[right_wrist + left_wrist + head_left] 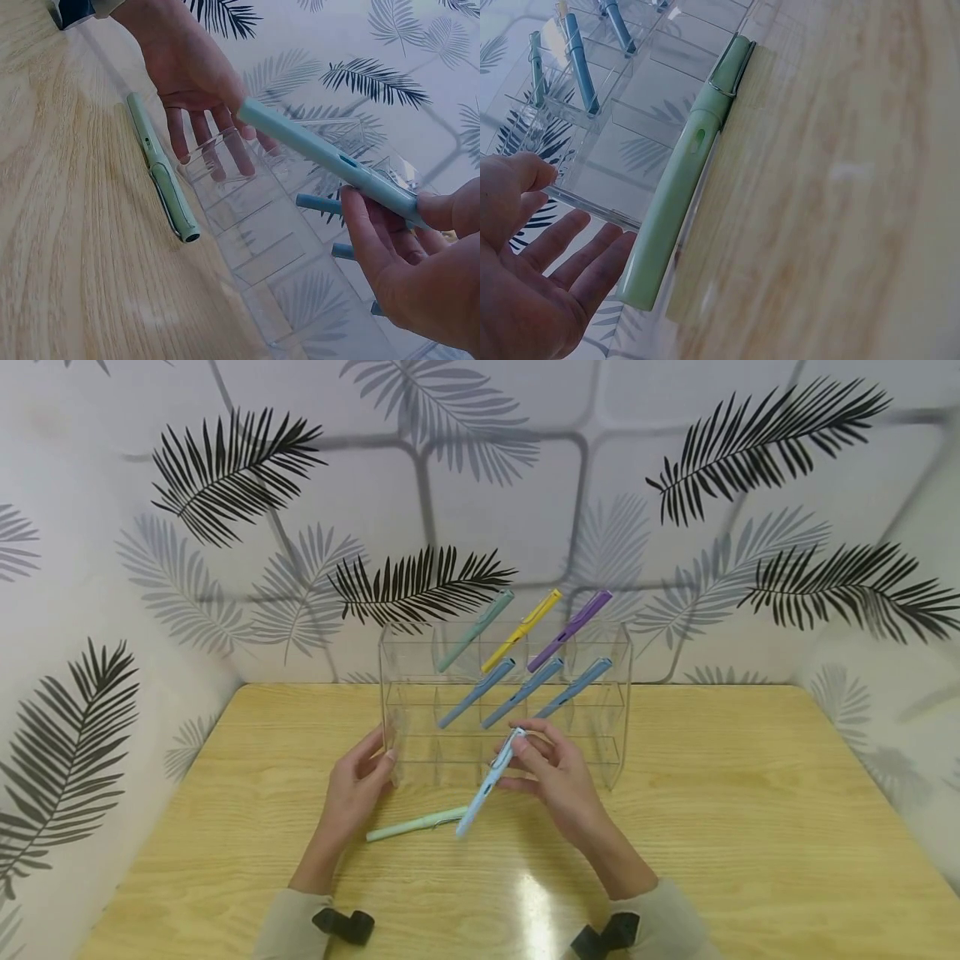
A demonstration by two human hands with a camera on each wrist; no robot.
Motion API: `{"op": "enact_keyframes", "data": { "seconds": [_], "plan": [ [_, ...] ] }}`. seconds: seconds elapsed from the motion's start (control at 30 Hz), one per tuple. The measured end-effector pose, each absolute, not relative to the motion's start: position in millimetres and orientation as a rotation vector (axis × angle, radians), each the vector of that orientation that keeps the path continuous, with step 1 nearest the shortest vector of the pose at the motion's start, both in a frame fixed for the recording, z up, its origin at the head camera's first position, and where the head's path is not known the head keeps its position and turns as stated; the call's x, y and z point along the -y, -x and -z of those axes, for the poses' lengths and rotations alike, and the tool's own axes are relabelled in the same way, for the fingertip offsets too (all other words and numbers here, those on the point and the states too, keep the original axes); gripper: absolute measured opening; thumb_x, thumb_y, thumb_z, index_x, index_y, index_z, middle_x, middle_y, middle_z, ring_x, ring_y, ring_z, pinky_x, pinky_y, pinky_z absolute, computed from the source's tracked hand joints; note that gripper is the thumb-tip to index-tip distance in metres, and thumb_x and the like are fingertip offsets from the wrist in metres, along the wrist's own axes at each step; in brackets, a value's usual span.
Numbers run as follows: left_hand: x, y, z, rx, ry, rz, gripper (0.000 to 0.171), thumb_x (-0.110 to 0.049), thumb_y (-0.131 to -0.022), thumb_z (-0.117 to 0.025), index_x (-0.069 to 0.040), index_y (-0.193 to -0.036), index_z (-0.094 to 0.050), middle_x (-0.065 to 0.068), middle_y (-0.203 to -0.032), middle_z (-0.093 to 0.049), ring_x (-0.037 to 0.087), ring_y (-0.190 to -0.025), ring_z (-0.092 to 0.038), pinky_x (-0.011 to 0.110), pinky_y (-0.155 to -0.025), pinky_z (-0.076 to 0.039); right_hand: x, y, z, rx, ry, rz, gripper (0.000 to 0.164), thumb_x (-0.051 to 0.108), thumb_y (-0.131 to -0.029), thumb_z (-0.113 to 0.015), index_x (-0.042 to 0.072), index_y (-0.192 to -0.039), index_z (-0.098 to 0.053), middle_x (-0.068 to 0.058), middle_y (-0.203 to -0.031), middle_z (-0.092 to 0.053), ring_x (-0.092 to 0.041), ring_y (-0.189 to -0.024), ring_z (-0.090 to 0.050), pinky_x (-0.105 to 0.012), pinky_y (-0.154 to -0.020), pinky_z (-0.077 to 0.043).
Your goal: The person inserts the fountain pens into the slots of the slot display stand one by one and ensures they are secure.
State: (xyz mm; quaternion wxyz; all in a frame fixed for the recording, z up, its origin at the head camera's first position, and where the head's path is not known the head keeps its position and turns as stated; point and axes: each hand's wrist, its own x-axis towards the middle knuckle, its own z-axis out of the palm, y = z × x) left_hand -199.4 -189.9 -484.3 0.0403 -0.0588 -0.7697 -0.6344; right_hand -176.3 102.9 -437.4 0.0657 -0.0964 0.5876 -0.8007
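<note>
My right hand [558, 777] pinches a light blue pen [487, 787] by its clip end, between thumb and fingers, the other end slanting down to the left. The pen is in front of the lowest row of a clear tiered pen rack [620, 735]. At the rack's left side my left hand [356, 789] holds the edge, thumb in front and fingers around the outer wall, as the left wrist view also shows. A light green pen [408, 827] lies on the table before the rack, its clip end partly behind the blue pen in the head view.
In the rack's top row lean a teal pen [475, 632], a yellow pen [521, 632] and a purple pen [570, 632]. Three blue pens [522, 693] lean in the middle row. The wooden table [720, 827] meets a leaf-patterned wall covering [502, 527] behind the rack.
</note>
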Motion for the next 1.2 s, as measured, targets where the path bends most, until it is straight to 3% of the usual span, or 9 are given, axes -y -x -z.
{"op": "enact_keyframes", "data": {
  "seconds": [0.23, 0.67, 0.93, 1.07, 1.2],
  "plan": [
    [190.7, 199.1, 484.4, 2.352, 0.192, 1.941, 0.049, -0.012, -0.105, -0.059, -0.010, -0.153, -0.050, 0.018, -0.152, -0.050, 0.040, -0.127, -0.059, 0.032, -0.075, -0.061, -106.6, 176.2, 434.6, -1.878, 0.355, 2.439, 0.034, 0.005, -0.104, -0.059, 0.001, -0.137, -0.051, -0.038, -0.125, -0.061, -0.034, -0.103, -0.073, -0.045, -0.079, -0.062],
    [190.4, 198.5, 482.9, 2.353, 0.170, 1.943, 0.049, -0.011, -0.105, -0.060, -0.009, -0.153, -0.049, 0.018, -0.151, -0.051, 0.040, -0.125, -0.060, 0.032, -0.074, -0.061, -108.3, 175.8, 427.4, -2.001, 0.499, 2.391, 0.028, 0.009, -0.106, -0.058, 0.002, -0.133, -0.059, -0.030, -0.120, -0.067, -0.029, -0.097, -0.074, -0.044, -0.073, -0.063],
    [190.6, 198.3, 482.4, 2.353, 0.182, 1.943, 0.049, -0.009, -0.105, -0.058, -0.006, -0.153, -0.048, 0.019, -0.152, -0.050, 0.041, -0.128, -0.058, 0.035, -0.075, -0.062, -107.5, 177.7, 421.5, -1.992, 0.489, 2.460, 0.036, 0.004, -0.103, -0.060, -0.001, -0.138, -0.053, -0.023, -0.120, -0.071, -0.037, -0.104, -0.072, -0.046, -0.075, -0.062],
    [190.5, 198.5, 483.9, 2.353, 0.188, 1.945, 0.049, -0.008, -0.105, -0.058, -0.006, -0.153, -0.048, 0.020, -0.153, -0.049, 0.042, -0.128, -0.058, 0.035, -0.075, -0.062, -105.4, 179.9, 418.9, -2.000, 0.436, 2.538, 0.036, 0.000, -0.101, -0.062, -0.005, -0.136, -0.055, -0.014, -0.116, -0.070, -0.029, -0.100, -0.073, -0.048, -0.077, -0.062],
    [189.5, 199.0, 485.3, 2.354, 0.193, 1.945, 0.048, -0.009, -0.105, -0.058, -0.008, -0.153, -0.049, 0.020, -0.153, -0.048, 0.042, -0.128, -0.058, 0.035, -0.076, -0.062, -102.9, 184.4, 417.1, -2.013, 0.385, 2.624, 0.036, -0.004, -0.098, -0.065, -0.007, -0.133, -0.057, -0.015, -0.109, -0.062, -0.021, -0.090, -0.070, -0.049, -0.077, -0.061]
  ]
}}
